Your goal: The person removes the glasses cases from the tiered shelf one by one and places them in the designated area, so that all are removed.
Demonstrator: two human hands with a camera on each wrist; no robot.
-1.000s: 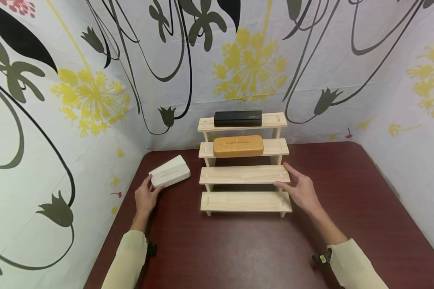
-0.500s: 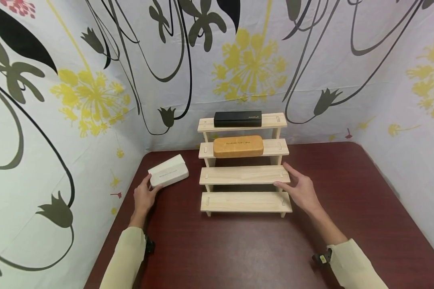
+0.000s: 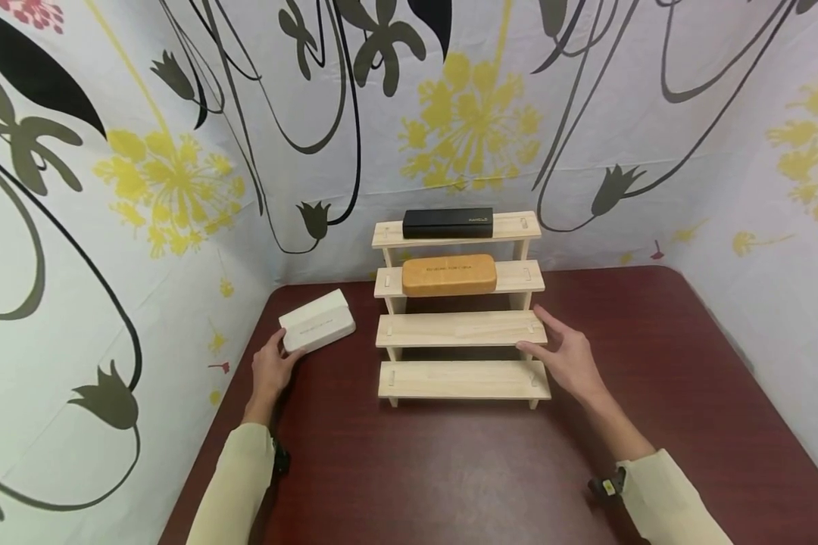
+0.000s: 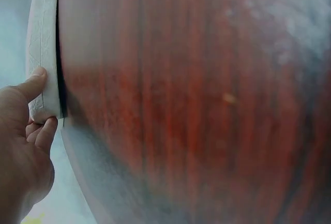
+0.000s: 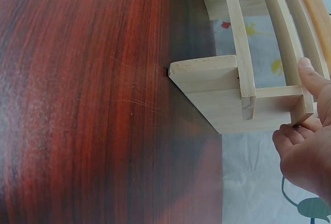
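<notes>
A white glasses case lies at an angle on the dark red table, left of a wooden step rack. My left hand pinches the near left end of this case between thumb and fingers. In the left wrist view, the thumb presses the side of the white case while the fingers curl at its end. My right hand grips the right end of the rack's second step from the bottom. The right wrist view has its thumb over the step's edge and fingers curled beneath.
On the rack's top step sits a black case. An orange glasses case rests one step lower. Patterned cloth surrounds the back and sides of the table.
The white glasses case has shifted slightly to the left along with my left hand. My right hand stays on the rack's step.
</notes>
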